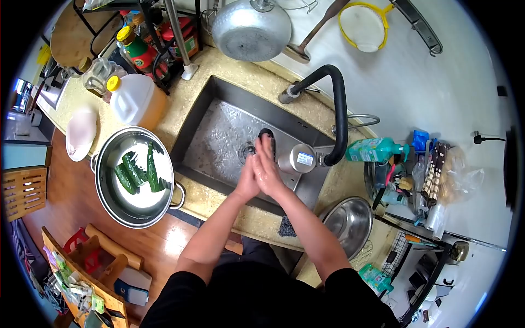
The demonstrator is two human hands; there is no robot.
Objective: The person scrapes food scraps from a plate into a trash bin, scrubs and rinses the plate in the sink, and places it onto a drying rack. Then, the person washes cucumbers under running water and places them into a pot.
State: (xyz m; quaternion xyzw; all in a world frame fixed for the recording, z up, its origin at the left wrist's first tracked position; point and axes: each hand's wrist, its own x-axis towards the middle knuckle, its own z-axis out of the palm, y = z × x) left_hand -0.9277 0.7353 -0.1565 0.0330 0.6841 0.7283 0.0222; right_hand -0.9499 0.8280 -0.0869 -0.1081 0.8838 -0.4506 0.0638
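Above the steel sink [199, 123], my left hand [248, 183] and my right hand [266, 170] are pressed palm to palm, fingers stretched out and pointing away from me. Both look wet. My right hand partly hides the fingers of my left. Just past the fingertips is a dark oval object [266, 133], partly covered and too hidden to name. A silver cylinder with a label [302, 158] sits to the right of my hands, by the end of the curved black faucet [340, 109]. Water with bubbles covers part of the sink bottom. Neither hand visibly holds anything.
Left of the sink stands a two-handled steel pot [101, 188] with several cucumber pieces [152, 169] in it. Behind it is a yellow-capped jug [134, 98]. A metal bowl [358, 218] and a green pump bottle [372, 150] are at the right. A wok [251, 33] hangs behind.
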